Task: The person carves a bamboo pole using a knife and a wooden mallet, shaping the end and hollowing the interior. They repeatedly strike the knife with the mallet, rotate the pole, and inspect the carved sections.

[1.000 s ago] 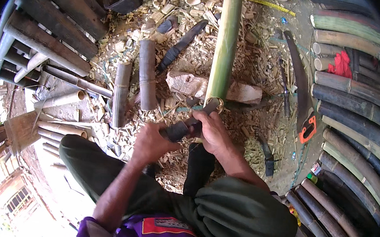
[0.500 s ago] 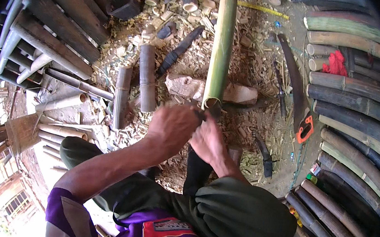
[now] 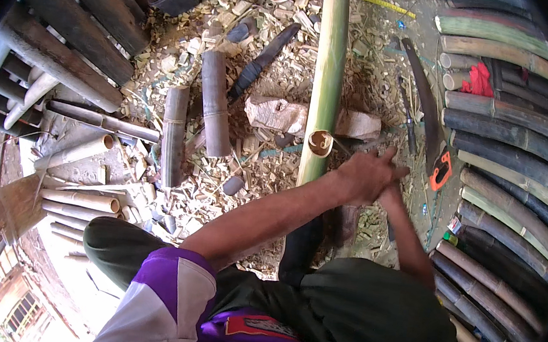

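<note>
A green bamboo pole [image 3: 329, 56] lies pointing away from me across a pale, rough block [image 3: 276, 114]. Its near part has a round cut opening [image 3: 320, 143], with a strip of green wall continuing below it toward me. To the right of this opening, my left hand [image 3: 361, 178] is closed, its fingers blurred and curled over the other hand. My right hand [image 3: 389, 191] is pressed against it and mostly hidden behind it. What the two hands hold between them I cannot make out; a faint smear shows near the pole. Neither hand touches the pole's opening.
Wood chips cover the ground. Left of the pole lie two short dark bamboo pieces [image 3: 216, 105] and a dark-bladed knife [image 3: 263, 63]. On the right are a saw with an orange handle [image 3: 441, 171] and a thin knife [image 3: 410, 128]. Bamboo poles [image 3: 504, 138] line the right side.
Both hands have moved together to the right, away from the pole's near end, uncovering the cut opening. The view has shifted slightly.
</note>
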{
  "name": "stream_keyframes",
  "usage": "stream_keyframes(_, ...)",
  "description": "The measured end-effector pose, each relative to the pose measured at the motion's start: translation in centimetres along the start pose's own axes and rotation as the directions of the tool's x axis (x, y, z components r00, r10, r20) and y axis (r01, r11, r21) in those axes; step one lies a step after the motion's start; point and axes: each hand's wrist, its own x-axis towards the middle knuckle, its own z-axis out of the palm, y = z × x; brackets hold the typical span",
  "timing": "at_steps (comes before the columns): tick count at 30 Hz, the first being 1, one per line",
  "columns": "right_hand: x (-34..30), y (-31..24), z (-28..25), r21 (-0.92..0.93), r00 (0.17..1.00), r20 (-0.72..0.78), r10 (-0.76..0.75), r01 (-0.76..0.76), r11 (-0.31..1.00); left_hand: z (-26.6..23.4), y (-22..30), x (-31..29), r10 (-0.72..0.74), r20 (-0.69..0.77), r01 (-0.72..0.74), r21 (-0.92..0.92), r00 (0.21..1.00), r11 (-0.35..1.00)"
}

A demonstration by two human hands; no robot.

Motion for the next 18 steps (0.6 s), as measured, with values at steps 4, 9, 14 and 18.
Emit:
stream_keyframes(4,3.5,-4.5,-4.0,-0.35,0.986,0.103,-0.131,0.159,0.923,-0.8,-1.2,-0.1,0.041,-0.332,-0.079,-0.103,0.942,0.991)
stream_keyframes(9,5.6,-8.5,-5.9,-0.537,0.88,0.182,-0.439,0.463,0.705,-2.6,-1.4,-1.2,-0.046,-0.489,-0.054,-0.189,0.871,0.981)
stream_keyframes(14,7.9,-14.9,-5.5,-0.738,0.894,0.329,-0.305,0.445,0.507,-2.8,-2.2,-1.9,-0.133,-0.71,-0.09,-0.268,0.692,0.959)
stream_keyframes(18,9.5,-18.4,-4.0,-0.769,0.845,0.428,-0.322,0.527,0.362,-1.8,-3.4,-2.2,-0.236,-0.885,-0.152,-0.318,0.401,0.936)
